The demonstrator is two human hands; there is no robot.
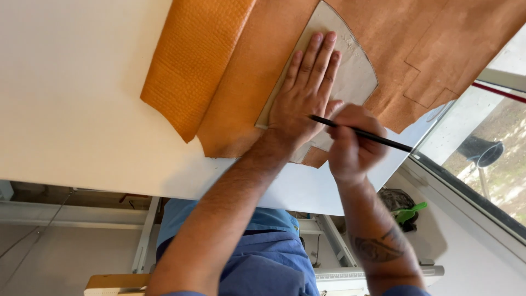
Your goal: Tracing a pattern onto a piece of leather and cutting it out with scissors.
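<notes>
The left hand [304, 90] lies flat, palm down, on a pale card template [350, 77], its fingers [315, 55] stretched out straight and held close together, thumb tucked toward the right hand. It grips nothing; it simply presses the template against the orange-brown leather [257, 71] beneath. The left forearm runs up from the lower middle of the view, crossing the near edge of the white surface [76, 98].

The right hand [350, 140] is curled tight around a slim black pen [361, 132], fingers closed on its shaft. The pen lies nearly level, its tip pointing left and meeting the template's edge just beside the left thumb, its far end sticking out to the right past the knuckles. The right wrist is bent, the tattooed forearm rising from below.

The leather spreads over the far part of the surface, one edge folded back to show its grained orange face [192, 60]. The template sits on the suede side, near the leather's lower edge.
</notes>
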